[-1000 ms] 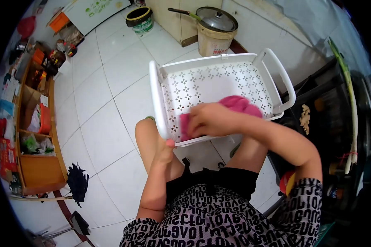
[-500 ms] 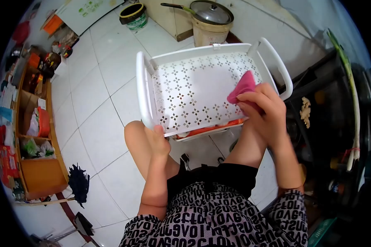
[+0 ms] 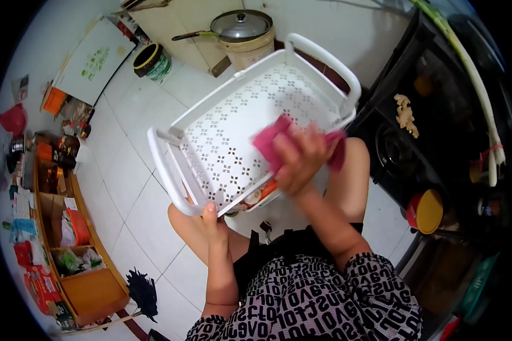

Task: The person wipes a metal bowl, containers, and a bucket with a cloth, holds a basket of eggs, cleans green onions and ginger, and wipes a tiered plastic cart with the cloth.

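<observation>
A white plastic basket tray point(image 3: 227, 126) with a flower-shaped hole pattern and two raised end handles is tilted in front of my knees. My left hand point(image 3: 214, 223) grips its near left corner, thumb over the rim. Over the near right part of the tray, my right hand point(image 3: 302, 162) is closed around a pink cloth point(image 3: 273, 139), which bunches out on both sides of the fingers. Motion blurs this hand and the cloth. Beneath the tray's near edge, a lower tier with orange and white items point(image 3: 255, 198) shows partly.
A lidded pan point(image 3: 242, 25) rests on a bucket beyond the tray. Another bucket point(image 3: 152, 62) stands on the tiled floor. Wooden shelves point(image 3: 91, 290) line the left, near a dark mop head point(image 3: 143, 294). Ginger point(image 3: 405, 116) and a long leek point(image 3: 477, 85) lie at right.
My right hand has moved left and nearer with the cloth, toward the tray's near edge. The tray has turned counter-clockwise in view; my left hand keeps its corner. The whole view has shifted.
</observation>
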A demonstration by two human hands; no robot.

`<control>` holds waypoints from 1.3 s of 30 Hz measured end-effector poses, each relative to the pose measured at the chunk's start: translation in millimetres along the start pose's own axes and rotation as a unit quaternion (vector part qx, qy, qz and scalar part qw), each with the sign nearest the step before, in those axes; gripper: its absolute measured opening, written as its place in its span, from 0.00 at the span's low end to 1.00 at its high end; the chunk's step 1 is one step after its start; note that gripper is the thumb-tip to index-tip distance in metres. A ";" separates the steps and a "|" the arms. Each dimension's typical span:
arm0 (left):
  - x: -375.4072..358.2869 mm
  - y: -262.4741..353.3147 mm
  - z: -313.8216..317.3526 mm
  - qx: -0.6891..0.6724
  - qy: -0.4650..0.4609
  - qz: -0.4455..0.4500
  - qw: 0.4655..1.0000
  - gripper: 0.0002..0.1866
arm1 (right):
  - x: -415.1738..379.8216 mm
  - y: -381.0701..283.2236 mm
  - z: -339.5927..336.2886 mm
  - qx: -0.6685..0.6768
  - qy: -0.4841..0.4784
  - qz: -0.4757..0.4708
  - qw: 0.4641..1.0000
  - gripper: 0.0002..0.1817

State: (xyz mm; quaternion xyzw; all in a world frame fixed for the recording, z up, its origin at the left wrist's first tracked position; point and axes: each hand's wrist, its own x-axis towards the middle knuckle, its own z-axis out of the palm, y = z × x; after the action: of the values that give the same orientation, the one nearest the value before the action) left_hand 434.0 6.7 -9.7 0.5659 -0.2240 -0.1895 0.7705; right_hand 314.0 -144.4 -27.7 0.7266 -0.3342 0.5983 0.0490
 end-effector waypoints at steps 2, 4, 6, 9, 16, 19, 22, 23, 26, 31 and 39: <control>-0.4 -26.9 -25.3 -0.010 -0.032 -0.044 0.998 0.38 | 26.6 44.9 1.0 0.042 0.017 0.076 0.996 0.22; -0.2 -32.6 -25.7 -0.025 -0.063 -0.082 0.994 0.46 | 39.5 65.1 16.5 0.091 0.051 0.119 0.987 0.23; -3.6 -37.3 -17.1 -0.030 -0.063 -0.068 0.995 0.46 | 39.5 61.6 23.6 0.145 0.087 0.160 0.972 0.24; -3.4 -49.5 -9.3 -0.029 -0.004 -0.041 0.999 0.40 | 31.6 -15.0 23.5 0.246 -0.030 0.299 0.922 0.23; -2.7 -29.0 -9.3 0.027 -0.110 -0.037 0.993 0.28 | -39.0 -83.8 11.2 0.307 -0.049 0.075 0.947 0.16; -3.0 -33.2 -3.3 -0.026 -0.038 -0.059 0.997 0.28 | -33.2 -39.8 26.2 0.258 -0.034 0.027 0.965 0.16; -6.7 -32.5 -4.4 -0.001 -0.031 -0.078 0.996 0.29 | 10.5 20.2 31.6 0.266 0.030 0.143 0.953 0.17; -8.9 -31.6 -4.4 0.024 -0.031 -0.086 0.996 0.29 | 24.7 40.1 33.2 0.252 0.041 0.169 0.952 0.17; -12.2 -34.8 3.7 0.067 -0.008 -0.073 0.995 0.30 | 45.7 60.1 26.2 0.224 0.014 0.204 0.953 0.17; -10.0 -46.8 7.4 0.078 -0.022 -0.084 0.993 0.22 | 52.8 8.1 -16.8 0.331 0.033 0.216 0.918 0.15; 1.9 -24.9 32.2 -0.005 -0.042 -0.058 0.997 0.36 | 83.6 -127.6 -3.7 0.396 -0.333 -0.111 0.849 0.04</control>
State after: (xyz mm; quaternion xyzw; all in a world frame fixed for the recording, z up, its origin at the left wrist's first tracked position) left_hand 416.6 -26.9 -24.9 0.5654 -0.2224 -0.2587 0.7510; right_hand 385.4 -79.9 90.7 0.8723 0.0173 0.3930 -0.2905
